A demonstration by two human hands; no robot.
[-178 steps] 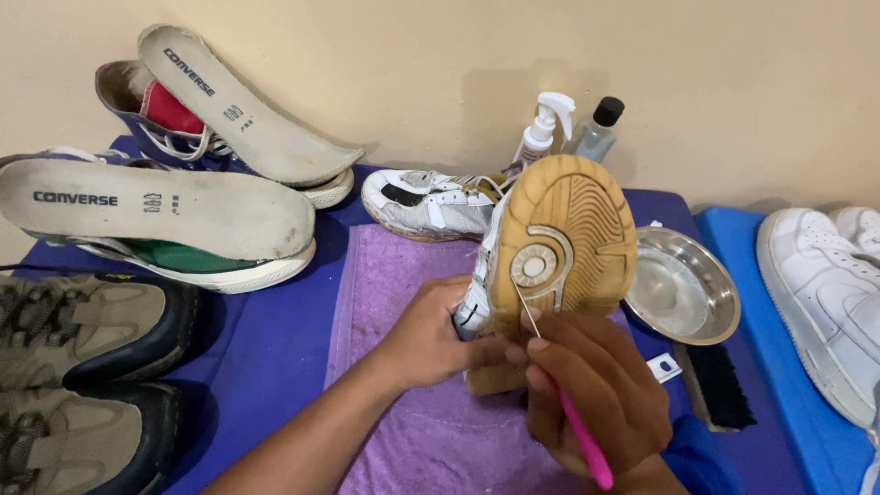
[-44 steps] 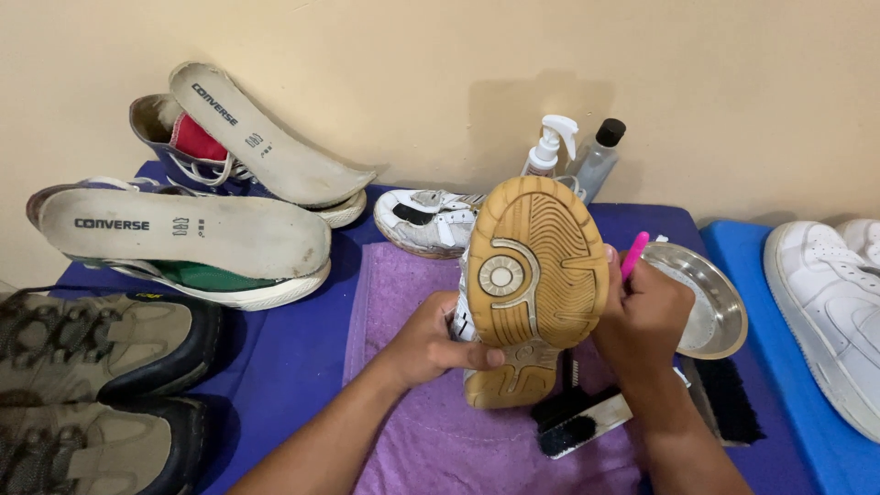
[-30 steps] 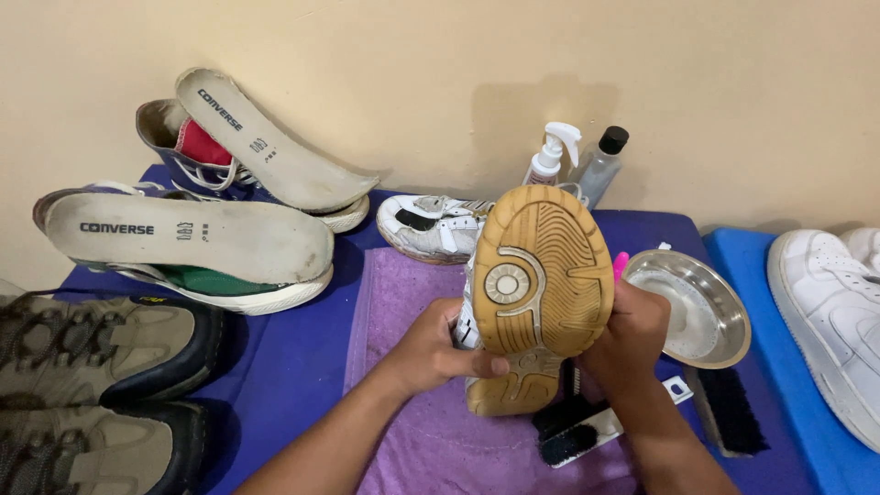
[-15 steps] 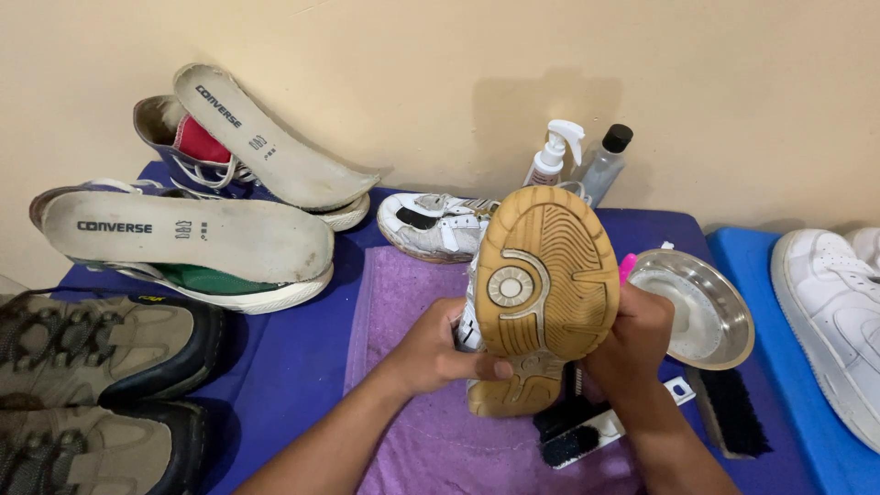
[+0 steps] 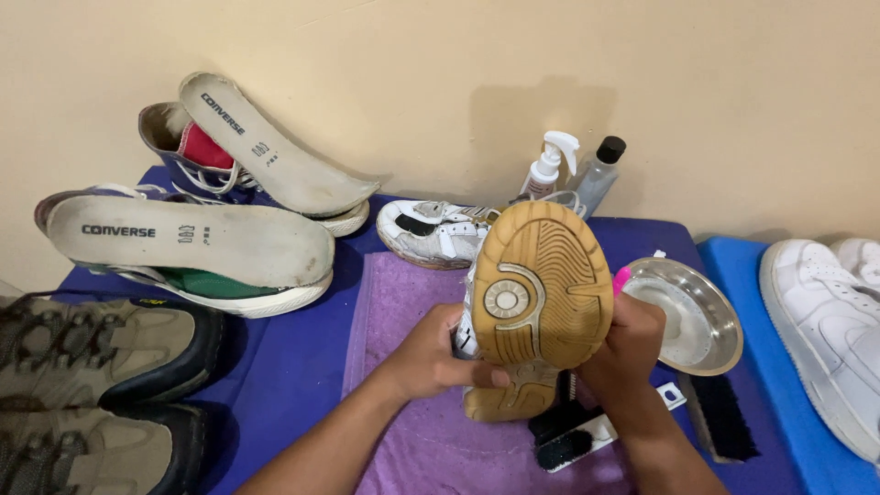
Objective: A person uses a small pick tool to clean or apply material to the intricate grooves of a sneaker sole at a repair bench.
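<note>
Tan gum-soled sneaker [image 5: 541, 293] stands sole-up at frame centre over the purple towel [image 5: 403, 302] — left hand [image 5: 440, 353] clamped on its side, right hand [image 5: 628, 344] curled around the other edge, gripping a pink brush handle [image 5: 621, 278].

The white sports shoe with a tan rubber sole [image 5: 541, 293] is held up on end above the purple towel [image 5: 403, 302], its sole facing the camera. The sole shows a round pivot mark and fine ridged grooves, with dirt on the heel part. A pink toothbrush [image 5: 621, 278] is just visible at its right edge, mostly hidden behind the shoe.
</note>
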